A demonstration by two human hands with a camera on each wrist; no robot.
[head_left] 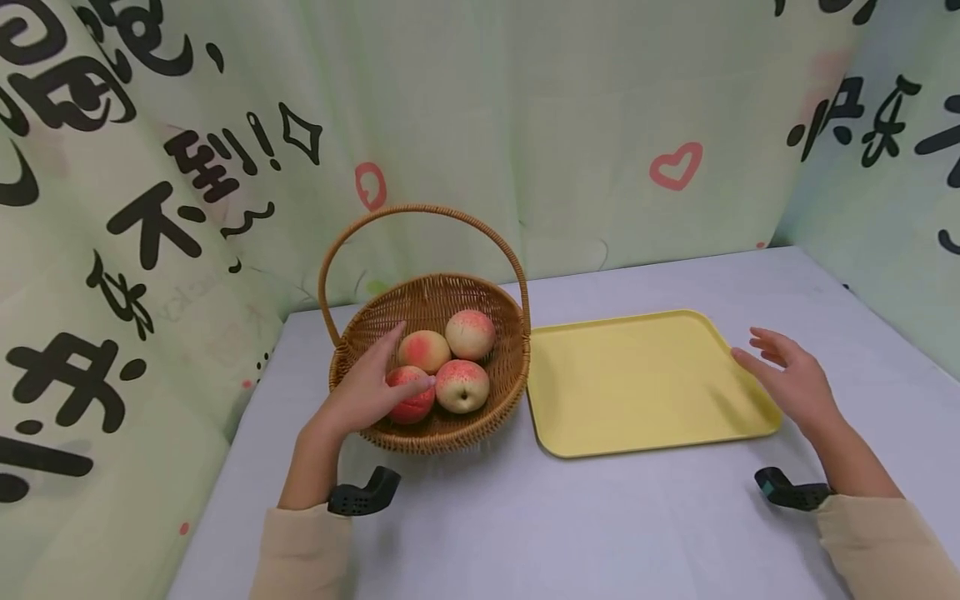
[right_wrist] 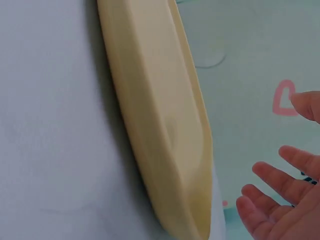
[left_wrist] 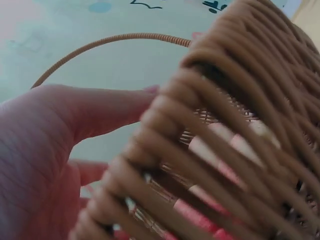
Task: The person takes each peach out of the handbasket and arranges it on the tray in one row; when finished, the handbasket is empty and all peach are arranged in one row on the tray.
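A brown wicker basket (head_left: 457, 437) with a tall arched handle holds several red and pale-yellow peaches. My left hand (head_left: 375, 387) reaches over its left rim, thumb stretched across the reddest peach (head_left: 411, 408) and fingers extended towards the back. A speckled pale peach (head_left: 462, 388) lies just beyond the thumb tip. From the left wrist, the basket weave (left_wrist: 165, 140) fills the right side, with peaches partly hidden behind it. My right hand (head_left: 798, 379) hovers by the right edge of a yellow tray (head_left: 630, 383), fingers loosely spread, holding nothing.
The tray lies flat on a white-covered table (head_left: 600, 525), just right of the basket. A pale green curtain (head_left: 585, 125) with black lettering and pink hearts hangs behind and along both sides. Each wrist wears a black device.
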